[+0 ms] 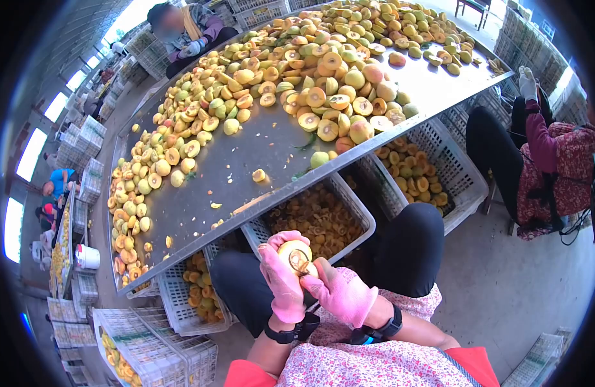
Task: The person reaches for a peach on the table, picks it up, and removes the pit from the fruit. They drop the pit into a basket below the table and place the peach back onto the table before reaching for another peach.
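Observation:
My left hand (286, 280), in a pink glove, holds a halved peach (289, 250) with its cut face toward me. My right hand (341, 295), also gloved in pink, is closed right at the fruit. It grips a small pitting tool (301, 263) whose dark, looped end lies against the cut face around the stone. Most of the tool's handle is hidden by my fingers. Both hands are above my lap, just in front of a white crate (370, 227) of peach scraps and stones under the table edge.
A metal table (246, 155) before me carries a big heap of halved peaches (297, 58). Crates of peach halves (410, 174) stand beneath it on the right and left. Stacked crates (162, 351) are at lower left. Co-workers sit at the far side (185, 39) and at right (552, 155).

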Demonstrator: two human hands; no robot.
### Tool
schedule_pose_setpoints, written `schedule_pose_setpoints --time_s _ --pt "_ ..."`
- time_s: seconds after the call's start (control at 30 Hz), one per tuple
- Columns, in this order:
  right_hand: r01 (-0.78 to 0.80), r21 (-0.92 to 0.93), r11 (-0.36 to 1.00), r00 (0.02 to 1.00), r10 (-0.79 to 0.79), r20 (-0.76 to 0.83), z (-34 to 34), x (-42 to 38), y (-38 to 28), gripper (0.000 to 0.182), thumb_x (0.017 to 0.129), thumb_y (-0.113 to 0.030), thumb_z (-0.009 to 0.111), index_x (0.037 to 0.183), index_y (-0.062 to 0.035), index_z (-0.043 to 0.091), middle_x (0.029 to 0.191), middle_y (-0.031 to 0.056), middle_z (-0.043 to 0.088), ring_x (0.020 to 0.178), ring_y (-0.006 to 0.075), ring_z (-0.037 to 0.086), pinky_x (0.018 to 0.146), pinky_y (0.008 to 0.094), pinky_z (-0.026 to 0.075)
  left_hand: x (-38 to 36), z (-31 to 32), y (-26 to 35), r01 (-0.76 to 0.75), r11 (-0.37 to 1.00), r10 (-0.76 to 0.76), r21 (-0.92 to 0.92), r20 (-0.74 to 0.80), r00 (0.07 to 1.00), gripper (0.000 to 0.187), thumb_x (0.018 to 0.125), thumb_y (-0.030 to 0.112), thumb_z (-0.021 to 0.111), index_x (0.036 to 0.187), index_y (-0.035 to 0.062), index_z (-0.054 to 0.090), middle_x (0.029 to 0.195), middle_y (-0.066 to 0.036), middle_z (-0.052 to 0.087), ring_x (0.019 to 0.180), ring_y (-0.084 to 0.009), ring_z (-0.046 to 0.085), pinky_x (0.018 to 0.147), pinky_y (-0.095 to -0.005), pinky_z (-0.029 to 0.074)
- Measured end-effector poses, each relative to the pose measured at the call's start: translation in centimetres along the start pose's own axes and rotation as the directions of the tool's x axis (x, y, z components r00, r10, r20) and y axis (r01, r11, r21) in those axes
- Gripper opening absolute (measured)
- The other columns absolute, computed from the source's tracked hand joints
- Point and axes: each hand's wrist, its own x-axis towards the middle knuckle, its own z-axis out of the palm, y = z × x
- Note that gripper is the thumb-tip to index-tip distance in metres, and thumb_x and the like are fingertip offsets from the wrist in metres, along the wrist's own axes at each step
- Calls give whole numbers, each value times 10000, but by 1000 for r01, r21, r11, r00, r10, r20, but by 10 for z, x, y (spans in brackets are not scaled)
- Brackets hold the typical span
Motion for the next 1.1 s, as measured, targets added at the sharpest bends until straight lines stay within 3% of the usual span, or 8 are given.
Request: schedule_pose_setpoints --time_s 0.2,0.47,0.53,0.63,0.73,0.77,0.83,1.1 --pt "-73 27 997 988 68 139 -12 0 -7 456 1052 -475 487 1120 -25 512 818 248 674 815 440 684 687 500 516 0 3 -1 -79 994 79 73 1 997 720 1051 661 305 1049 16 627 950 -96 670 868 -170 638 808 -297 508" --pt "-76 111 991 982 55 183 -6 1 13 466 1046 -446 521 1199 -6 530 813 219 674 817 401 693 708 463 512 33 -16 12 270 935 -337 229 341 878 855 1030 714 212 918 5 676 803 -83 675 732 -156 652 724 -272 529" --pt "-79 201 976 985 46 164 -5 2 18 473 1051 -445 523 1230 -7 535 789 174 661 749 321 675 694 433 504 47 -20 14 290 877 -456 382 479 750 896 1009 750 202 990 -10 675 821 -89 683 720 -154 658 709 -265 534" --pt "-142 279 950 976 88 198 -13 9 22 358 1073 -386 500 1133 -40 572 731 44 593 686 155 593 650 350 477 48 -8 12 404 865 -497 298 394 773 920 991 774 152 1072 -3 638 836 -111 691 718 -175 673 683 -276 557" --pt "-171 534 828 976 71 204 -11 10 28 371 1076 -441 492 1054 -79 568 699 -24 512 613 69 484 551 266 395 27 9 -3 94 984 -124 151 201 972 811 1018 725 264 1215 7 585 978 -127 701 835 -166 672 730 -279 560" --pt "-221 730 647 966 43 254 -11 12 31 382 1075 -463 489 1044 -90 562 690 -30 500 581 61 460 513 252 366 18 14 -11 -78 982 56 170 131 990 772 1030 699 297 1228 9 581 1021 -124 696 868 -159 662 752 -280 555" --pt "-294 669 683 943 95 318 -23 9 14 404 1064 -505 491 1055 -106 552 680 -42 467 534 43 399 463 222 291 12 17 -18 -286 903 258 321 127 958 688 1059 629 316 1188 13 595 1060 -108 681 856 -148 626 765 -280 531" --pt "-366 593 717 904 121 411 -16 11 27 439 1050 -529 505 951 -102 541 691 -38 488 561 60 419 500 234 325 32 9 10 177 971 -216 160 276 937 602 1105 436 290 883 -4 638 804 -98 699 716 -148 641 725 -287 523"
